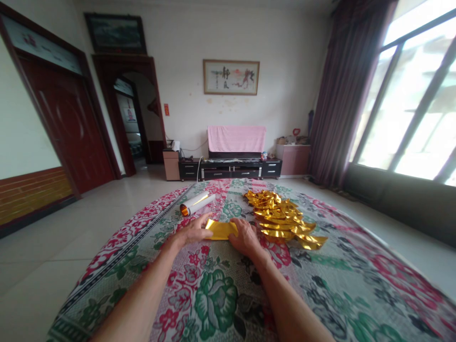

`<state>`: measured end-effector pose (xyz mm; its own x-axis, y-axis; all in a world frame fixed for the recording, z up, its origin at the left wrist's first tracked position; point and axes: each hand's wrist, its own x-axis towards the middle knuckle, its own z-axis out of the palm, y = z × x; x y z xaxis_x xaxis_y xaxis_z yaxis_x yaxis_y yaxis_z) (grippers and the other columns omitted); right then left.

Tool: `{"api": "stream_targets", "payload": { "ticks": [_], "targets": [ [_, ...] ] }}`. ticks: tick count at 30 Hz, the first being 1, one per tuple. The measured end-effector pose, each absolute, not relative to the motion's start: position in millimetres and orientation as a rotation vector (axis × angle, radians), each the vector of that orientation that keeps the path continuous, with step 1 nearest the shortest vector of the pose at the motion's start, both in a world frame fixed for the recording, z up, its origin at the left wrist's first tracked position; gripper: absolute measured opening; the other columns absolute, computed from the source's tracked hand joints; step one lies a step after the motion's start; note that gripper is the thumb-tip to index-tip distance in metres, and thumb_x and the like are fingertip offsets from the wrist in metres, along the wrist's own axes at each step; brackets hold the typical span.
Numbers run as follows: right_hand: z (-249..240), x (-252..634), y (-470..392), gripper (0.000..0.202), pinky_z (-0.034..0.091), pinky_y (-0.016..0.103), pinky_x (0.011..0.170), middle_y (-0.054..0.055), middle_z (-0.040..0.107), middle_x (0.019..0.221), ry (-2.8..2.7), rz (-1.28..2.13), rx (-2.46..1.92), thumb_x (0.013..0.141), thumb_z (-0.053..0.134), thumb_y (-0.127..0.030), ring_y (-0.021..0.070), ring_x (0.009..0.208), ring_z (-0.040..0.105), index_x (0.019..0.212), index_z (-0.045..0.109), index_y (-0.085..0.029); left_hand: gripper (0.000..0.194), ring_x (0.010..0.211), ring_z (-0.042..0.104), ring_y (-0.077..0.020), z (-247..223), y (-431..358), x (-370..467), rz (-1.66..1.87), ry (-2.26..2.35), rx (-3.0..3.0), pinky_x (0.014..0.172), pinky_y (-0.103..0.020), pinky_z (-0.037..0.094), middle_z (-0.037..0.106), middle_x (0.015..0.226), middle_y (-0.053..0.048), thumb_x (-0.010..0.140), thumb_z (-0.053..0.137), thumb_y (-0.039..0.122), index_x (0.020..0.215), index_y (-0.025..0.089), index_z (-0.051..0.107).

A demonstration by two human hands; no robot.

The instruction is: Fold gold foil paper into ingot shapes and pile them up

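Observation:
A folded sheet of gold foil paper (221, 231) lies between my hands over the patterned cloth. My left hand (195, 230) grips its left end, thumb at the near side and fingers at the far side. At the right end, my right hand (245, 235) holds the foil with fingers bent over it. Just beyond my left hand lies a roll of foil paper (197, 204), white outside with gold showing at its open end. To the right of my right hand, several folded gold foil ingots (285, 221) lie in overlapping rows.
A flowered cloth (217, 304) in red, green and grey covers the round table. Past its far edge stands a low black TV cabinet (233, 170), with a pink cloth (237, 139) draped above it. A curtain (335, 90) and window are at the right, doors at the left.

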<state>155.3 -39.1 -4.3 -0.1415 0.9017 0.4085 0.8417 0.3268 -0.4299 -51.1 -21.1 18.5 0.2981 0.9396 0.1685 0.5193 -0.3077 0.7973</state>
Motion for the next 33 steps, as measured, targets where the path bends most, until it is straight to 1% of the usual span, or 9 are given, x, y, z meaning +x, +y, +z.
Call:
{"api": "stream_targets", "payload": {
  "ticks": [5, 9, 11, 15, 17, 21, 25, 29, 33],
  "targets": [
    [-5.7, 156.5, -38.1, 0.043, 0.032, 0.034, 0.085, 0.008, 0.059, 0.105, -1.972, 0.146, -1.507, 0.067, 0.05, -0.021, 0.0227, 0.101, 0.05, 0.109, 0.052, -0.02, 0.06, 0.092, 0.058, -0.0207, 12.3, -20.4, -34.5, 0.911, 1.47, 2.018, 0.082, -0.03, 0.044, 0.062, 0.106, -0.009, 0.061, 0.05, 0.013, 0.121, 0.014, 0.05],
    [-6.3, 157.2, -33.9, 0.052, 0.036, 0.033, 0.086, 0.009, 0.06, 0.105, -1.823, 0.236, -1.472, 0.065, 0.051, -0.021, 0.0223, 0.097, 0.054, 0.117, 0.047, -0.017, 0.056, 0.09, 0.058, -0.0174, 9.6, -18.0, -26.9, 1.091, 1.381, 2.077, 0.083, -0.028, 0.043, 0.063, 0.102, -0.007, 0.064, 0.044, 0.01, 0.119, 0.014, 0.052],
    [-7.4, 157.1, -29.9, 0.056, 0.041, 0.032, 0.081, 0.008, 0.062, 0.102, -1.682, 0.334, -1.429, 0.065, 0.051, -0.021, 0.0203, 0.09, 0.058, 0.12, 0.043, -0.016, 0.052, 0.085, 0.057, -0.0162, 9.8, -17.4, -26.0, 1.189, 1.359, 2.071, 0.082, -0.027, 0.044, 0.063, 0.097, -0.005, 0.065, 0.045, 0.012, 0.117, 0.015, 0.053],
    [-10.0, 156.5, -22.0, 0.055, 0.048, 0.027, 0.066, 0.006, 0.062, 0.098, -1.427, 0.603, -1.258, 0.069, 0.048, -0.025, 0.0157, 0.074, 0.062, 0.123, 0.037, -0.018, 0.048, 0.08, 0.056, -0.0146, 11.6, -18.0, -25.9, 1.283, 1.334, 2.015, 0.078, -0.026, 0.044, 0.063, 0.091, -0.003, 0.067, 0.048, 0.016, 0.114, 0.015, 0.056],
    [-9.8, 156.9, -20.1, 0.054, 0.049, 0.026, 0.062, 0.007, 0.061, 0.1, -1.351, 0.637, -1.239, 0.071, 0.048, -0.029, 0.0161, 0.075, 0.062, 0.122, 0.038, -0.018, 0.046, 0.08, 0.056, -0.0143, 12.7, -18.4, -25.6, 1.314, 1.308, 1.978, 0.078, -0.026, 0.044, 0.063, 0.092, -0.003, 0.067, 0.049, 0.017, 0.113, 0.016, 0.056],
    [-5.5, 159.2, -20.2, 0.055, 0.049, 0.029, 0.066, 0.011, 0.059, 0.107, -1.212, 0.585, -1.366, 0.068, 0.055, -0.038, 0.0192, 0.081, 0.061, 0.117, 0.045, -0.016, 0.046, 0.077, 0.057, -0.0144, 13.2, -15.7, -24.8, 1.423, 1.279, 1.82, 0.075, -0.026, 0.045, 0.063, 0.087, -0.003, 0.068, 0.049, 0.02, 0.114, 0.015, 0.055],
    [-0.4, 158.9, -21.4, 0.061, 0.05, 0.029, 0.052, 0.008, 0.064, 0.092, -1.068, 0.891, -1.297, 0.066, 0.06, -0.043, 0.0192, 0.067, 0.063, 0.118, 0.044, -0.017, 0.047, 0.076, 0.058, -0.0147, 11.9, -11.8, -24.6, 1.477, 1.239, 1.691, 0.073, -0.026, 0.046, 0.062, 0.079, -0.001, 0.069, 0.049, 0.023, 0.115, 0.015, 0.052],
    [2.9, 154.7, -23.3, 0.058, 0.051, 0.026, 0.051, 0.005, 0.063, 0.081, -0.877, 1.197, -1.094, 0.063, 0.065, -0.039, 0.0161, 0.063, 0.063, 0.112, 0.046, -0.016, 0.046, 0.075, 0.058, -0.015, 11.9, -13.4, -23.8, 1.45, 1.221, 1.683, 0.073, -0.026, 0.046, 0.063, 0.08, -0.001, 0.069, 0.05, 0.024, 0.114, 0.016, 0.053],
    [4.2, 150.9, -24.0, 0.054, 0.051, 0.024, 0.056, 0.0, 0.06, 0.077, -0.761, 1.25, -0.921, 0.056, 0.069, -0.027, 0.0122, 0.063, 0.06, 0.106, 0.049, -0.019, 0.045, 0.086, 0.059, -0.0172, 12.9, -16.4, -22.2, 1.427, 1.176, 1.714, 0.079, -0.027, 0.046, 0.064, 0.09, -0.002, 0.069, 0.05, 0.022, 0.114, 0.016, 0.054]
  ]
}}
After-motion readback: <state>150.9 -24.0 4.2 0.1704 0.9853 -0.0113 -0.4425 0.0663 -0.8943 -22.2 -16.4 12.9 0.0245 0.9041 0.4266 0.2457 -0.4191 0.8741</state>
